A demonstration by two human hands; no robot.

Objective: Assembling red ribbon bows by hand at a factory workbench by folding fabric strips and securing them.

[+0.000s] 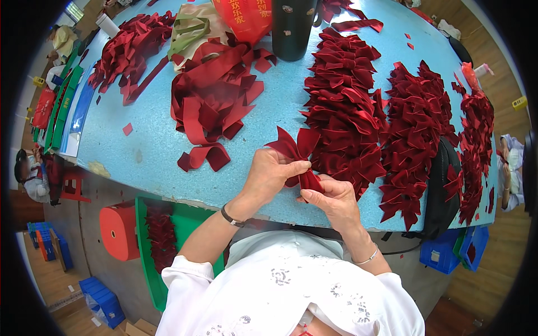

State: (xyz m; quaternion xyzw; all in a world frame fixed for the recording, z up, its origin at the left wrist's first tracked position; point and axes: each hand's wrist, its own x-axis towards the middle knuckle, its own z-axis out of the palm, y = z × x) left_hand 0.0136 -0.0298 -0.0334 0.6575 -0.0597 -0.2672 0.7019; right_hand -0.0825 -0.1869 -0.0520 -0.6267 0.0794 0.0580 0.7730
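Just above the table's near edge, a dark red ribbon bow is held between my two hands. My left hand pinches its middle between thumb and fingers. On the lower loop, my right hand has its thumb and fingertips closed. The bow's upper loops spread out above my fingers; part of its centre is hidden by my left thumb. Close by on the right lies a long stacked row of finished-looking red bows. To the left is a heap of loose red ribbon strips, with one curled piece near my left wrist.
The blue table carries more bow rows, another ribbon heap, a black tumbler, a red bag and a black bag. Below its edge are a green crate and a red stool. Other people sit at the sides.
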